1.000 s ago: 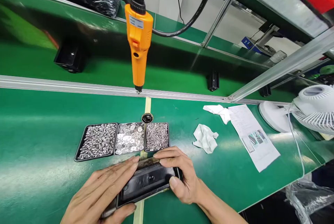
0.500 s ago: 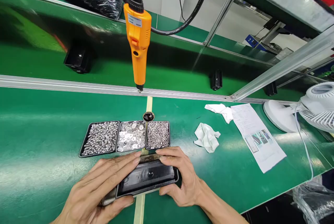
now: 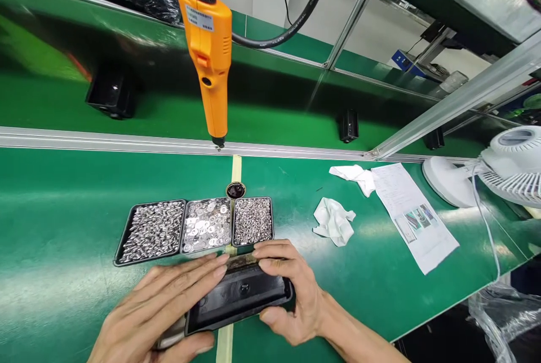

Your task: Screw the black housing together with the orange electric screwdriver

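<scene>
**Two hands clamped on a black housing at the bench**

Two things dominated the view: the long green bench mat (image 3: 63,228) and, hanging over it on a black cable, the orange electric screwdriver (image 3: 209,53), its tip just above the aluminium rail. To the right stood a white desk fan (image 3: 513,168), beside it a printed paper sheet (image 3: 412,213), then two crumpled white cloths (image 3: 333,221).

Smaller again, at the near edge of the mat over a yellow tape line, lay the black rectangular plastic housing (image 3: 239,295). The left hand (image 3: 156,312) gripped its left end, fingers curled across the far rim and thumb under the near edge. The right hand (image 3: 291,290) wrapped its right end, fingers closed over the top corner and thumb pressed on the near side. Both hands were shut firmly on the piece.

Just beyond it sat three shallow black trays (image 3: 194,226) of silver screws, washers and nuts, with a small round black part (image 3: 235,190) behind.

Holding well here seemed to mean keeping the housing flat and square to the tape line, with fingers clear of its central hole.
</scene>
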Action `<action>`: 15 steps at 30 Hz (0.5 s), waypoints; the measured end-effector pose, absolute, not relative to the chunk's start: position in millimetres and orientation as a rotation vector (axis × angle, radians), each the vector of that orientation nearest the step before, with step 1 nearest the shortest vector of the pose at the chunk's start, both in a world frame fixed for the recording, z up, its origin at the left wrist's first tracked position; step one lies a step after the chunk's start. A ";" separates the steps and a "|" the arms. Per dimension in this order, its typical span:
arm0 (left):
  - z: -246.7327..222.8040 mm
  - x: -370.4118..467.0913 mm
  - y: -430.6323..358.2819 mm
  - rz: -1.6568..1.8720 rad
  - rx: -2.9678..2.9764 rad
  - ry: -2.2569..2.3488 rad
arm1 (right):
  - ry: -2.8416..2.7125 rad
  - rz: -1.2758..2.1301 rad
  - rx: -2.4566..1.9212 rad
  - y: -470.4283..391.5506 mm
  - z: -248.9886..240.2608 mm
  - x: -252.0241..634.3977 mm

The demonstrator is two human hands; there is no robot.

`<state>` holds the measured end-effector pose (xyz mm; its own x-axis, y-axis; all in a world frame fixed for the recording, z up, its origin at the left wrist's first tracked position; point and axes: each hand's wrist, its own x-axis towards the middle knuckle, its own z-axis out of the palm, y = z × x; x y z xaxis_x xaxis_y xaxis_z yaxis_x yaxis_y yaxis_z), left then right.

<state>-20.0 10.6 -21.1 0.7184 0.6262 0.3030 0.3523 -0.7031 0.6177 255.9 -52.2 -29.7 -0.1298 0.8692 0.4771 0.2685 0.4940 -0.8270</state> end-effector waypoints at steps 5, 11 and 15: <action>-24.0 -19.8 7.2 0.739 2.303 0.767 | -1.747 0.755 -1.038 -53.1 -29.8 258.8; -22.1 -17.7 5.7 0.725 2.234 0.817 | -1.726 0.733 -1.002 -49.8 -33.5 257.1; -19.4 -15.3 7.4 0.732 2.288 0.789 | -1.648 0.690 -0.969 -44.4 -31.7 253.2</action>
